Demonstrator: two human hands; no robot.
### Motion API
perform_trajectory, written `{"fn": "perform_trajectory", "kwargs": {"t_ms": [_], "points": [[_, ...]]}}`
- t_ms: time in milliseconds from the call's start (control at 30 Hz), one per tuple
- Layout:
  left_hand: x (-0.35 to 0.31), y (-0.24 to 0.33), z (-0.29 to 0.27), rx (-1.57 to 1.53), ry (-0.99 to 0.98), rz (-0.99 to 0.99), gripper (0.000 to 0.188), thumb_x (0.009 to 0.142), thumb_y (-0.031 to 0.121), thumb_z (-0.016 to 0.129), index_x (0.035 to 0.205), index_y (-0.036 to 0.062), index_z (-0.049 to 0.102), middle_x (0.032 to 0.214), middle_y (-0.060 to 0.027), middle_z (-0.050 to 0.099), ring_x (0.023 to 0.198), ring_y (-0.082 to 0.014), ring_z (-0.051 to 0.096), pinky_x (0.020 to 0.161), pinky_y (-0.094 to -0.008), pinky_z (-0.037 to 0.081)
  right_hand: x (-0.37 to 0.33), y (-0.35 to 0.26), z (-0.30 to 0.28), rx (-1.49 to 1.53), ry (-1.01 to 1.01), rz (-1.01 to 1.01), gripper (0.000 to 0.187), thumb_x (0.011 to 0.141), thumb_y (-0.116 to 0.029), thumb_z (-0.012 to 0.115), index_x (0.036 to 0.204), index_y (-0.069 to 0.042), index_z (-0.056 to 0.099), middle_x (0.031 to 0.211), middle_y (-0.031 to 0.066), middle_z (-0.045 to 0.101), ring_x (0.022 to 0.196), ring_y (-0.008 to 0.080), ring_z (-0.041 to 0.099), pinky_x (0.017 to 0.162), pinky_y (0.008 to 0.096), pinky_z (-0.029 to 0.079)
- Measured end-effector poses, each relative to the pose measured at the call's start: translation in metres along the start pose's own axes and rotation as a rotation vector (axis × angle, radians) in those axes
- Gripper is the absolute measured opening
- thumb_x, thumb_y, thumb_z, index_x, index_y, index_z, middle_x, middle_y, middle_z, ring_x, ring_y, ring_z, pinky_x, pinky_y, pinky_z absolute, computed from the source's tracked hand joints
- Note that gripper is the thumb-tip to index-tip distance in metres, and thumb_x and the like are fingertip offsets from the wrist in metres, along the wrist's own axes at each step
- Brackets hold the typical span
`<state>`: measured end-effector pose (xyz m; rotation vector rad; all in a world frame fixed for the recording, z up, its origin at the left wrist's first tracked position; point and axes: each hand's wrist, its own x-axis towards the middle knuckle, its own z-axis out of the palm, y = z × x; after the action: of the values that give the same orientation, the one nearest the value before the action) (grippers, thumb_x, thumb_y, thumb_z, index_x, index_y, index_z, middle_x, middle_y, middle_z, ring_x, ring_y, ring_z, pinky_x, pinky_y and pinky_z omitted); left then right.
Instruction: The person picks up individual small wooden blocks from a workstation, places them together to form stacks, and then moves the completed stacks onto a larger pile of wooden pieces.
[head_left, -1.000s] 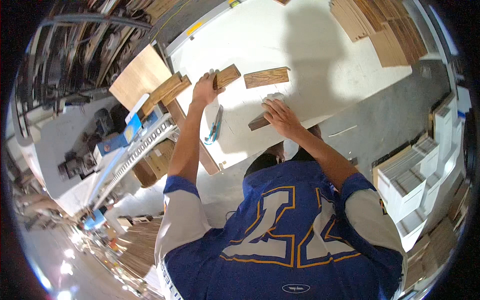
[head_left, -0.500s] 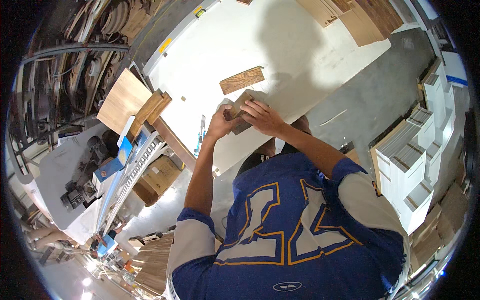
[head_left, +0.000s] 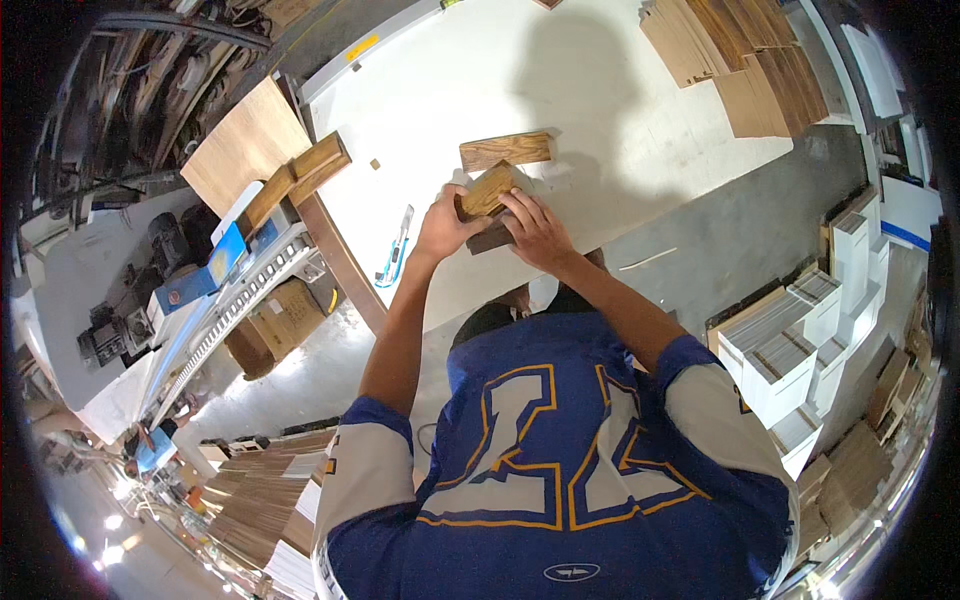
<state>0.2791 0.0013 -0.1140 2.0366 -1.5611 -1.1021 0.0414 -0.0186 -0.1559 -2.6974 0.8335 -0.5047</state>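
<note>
Between my two hands is a small brown wood block [head_left: 486, 190] with visible grain, tilted above the white tabletop. My left hand [head_left: 441, 226] grips its left side, thumb toward the near edge. The fingers of my right hand [head_left: 537, 230] press on its right side. A darker wood piece [head_left: 489, 238] shows just below it, between my hands; whether it is joined to the block I cannot tell. Just beyond lies another flat strip of grained wood [head_left: 506, 151]. Left of my left hand, a blue-and-silver utility knife [head_left: 396, 248] rests on the table.
The white tabletop [head_left: 420, 110] carries a long level [head_left: 385, 35] along its far left side. Stacked wood panels [head_left: 765, 85] stand at the far right. Wood boards [head_left: 250, 140] sit at the left corner. White drawer boxes [head_left: 785, 345] are on the floor to the right.
The block between my hands has tipped, so its grained broad face now shows more. My fingers have shifted on it. The whole view has turned slightly.
</note>
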Motion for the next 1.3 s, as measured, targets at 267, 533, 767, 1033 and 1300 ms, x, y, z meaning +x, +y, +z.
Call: {"fn": "perform_trajectory", "kwargs": {"t_ms": [267, 533, 767, 1033, 1300], "points": [[0.002, -0.019, 0.001, -0.455, -0.285, -0.112, 0.058, 0.101, 0.053, 0.067, 0.124, -0.0005, 0.066, 0.111, -0.0168, 0.069, 0.104, -0.0282, 0.067, 0.096, -0.0385, 0.052, 0.002, -0.003, -0.002, -0.019, 0.005, -0.002, 0.071, 0.065, -0.025, 0.094, 0.126, -0.012, 0.06, 0.16, 0.0108, 0.041, 0.153, 0.0325, 0.035, 0.124, 0.0486, 0.035], [0.002, -0.025, 0.003, 0.004, -0.36, 0.066, 0.054, 0.111, 0.05, 0.047, 0.128, 0.0049, 0.072, 0.12, -0.0222, 0.072, 0.113, -0.0365, 0.068, 0.102, -0.0423, 0.051, 0.019, -0.015, -0.01, -0.003, -0.036, 0.007, 0.066, 0.073, -0.023, 0.089, 0.13, -0.012, 0.058, 0.147, 0.0121, 0.051, 0.143, 0.0321, 0.045, 0.122, 0.0498, 0.038], [0.025, -0.051, -0.073, 0.252, 0.34, 0.352, 0.047, 0.098, 0.042, 0.07, 0.12, 0.0, 0.072, 0.113, -0.0229, 0.074, 0.109, -0.0403, 0.069, 0.098, -0.0463, 0.053, 0.026, -0.001, -0.008, 0.002, -0.377, 0.124, 0.076, 0.069, -0.036, 0.093, 0.135, -0.015, 0.06, 0.129, 0.0036, 0.06, 0.128, 0.0267, 0.054, 0.119, 0.0442, 0.039], [0.085, -0.112, -0.22, 0.872, 0.069, -0.25, 0.123, 0.067, 0.046, 0.097, 0.166, 0.0216, 0.027, 0.161, -0.0174, 0.044, 0.154, -0.0403, 0.034, 0.129, -0.0584, 0.024, 0.024, -0.001, -0.006, -0.015, -0.237, 0.102, 0.073, 0.066, -0.038, 0.095, 0.127, -0.013, 0.064, 0.127, 0.0054, 0.062, 0.126, 0.0282, 0.055, 0.12, 0.0457, 0.039], [0.097, -0.168, -0.281, 0.264, -0.094, -0.243, 0.106, 0.068, 0.034, 0.098, 0.159, 0.0203, 0.045, 0.154, -0.0128, 0.057, 0.144, -0.0349, 0.052, 0.124, -0.048, 0.038, 0.028, -0.008, -0.009, 0.011, -0.236, 0.103, 0.073, 0.065, -0.034, 0.097, 0.127, -0.013, 0.064, 0.128, 0.006, 0.062, 0.126, 0.0296, 0.056, 0.12, 0.0474, 0.04]]}}
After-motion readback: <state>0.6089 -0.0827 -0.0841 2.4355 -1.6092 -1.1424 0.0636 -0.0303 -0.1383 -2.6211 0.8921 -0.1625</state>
